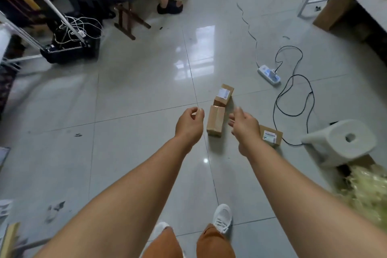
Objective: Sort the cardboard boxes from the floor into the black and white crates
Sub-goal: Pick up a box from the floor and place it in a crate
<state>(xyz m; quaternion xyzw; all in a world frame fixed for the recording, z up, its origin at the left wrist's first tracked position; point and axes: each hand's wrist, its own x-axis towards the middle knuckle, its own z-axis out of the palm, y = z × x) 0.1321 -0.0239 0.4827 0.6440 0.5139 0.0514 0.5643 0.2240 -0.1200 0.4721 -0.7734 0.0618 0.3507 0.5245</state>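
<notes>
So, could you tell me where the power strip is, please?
The power strip lies on the floor at right of the head view, beyond the labelled box, with a black cable looping beside it.

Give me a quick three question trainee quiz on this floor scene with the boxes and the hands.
1. How many small cardboard boxes lie on the floor near the hands?
2. True or false: the right hand already holds a box.
3. Which box lies between the two hands: A) plain box, B) far labelled box, C) near labelled box?

Key: 1) three. 2) false; both the right and the left hand are empty. 3) A.
</notes>
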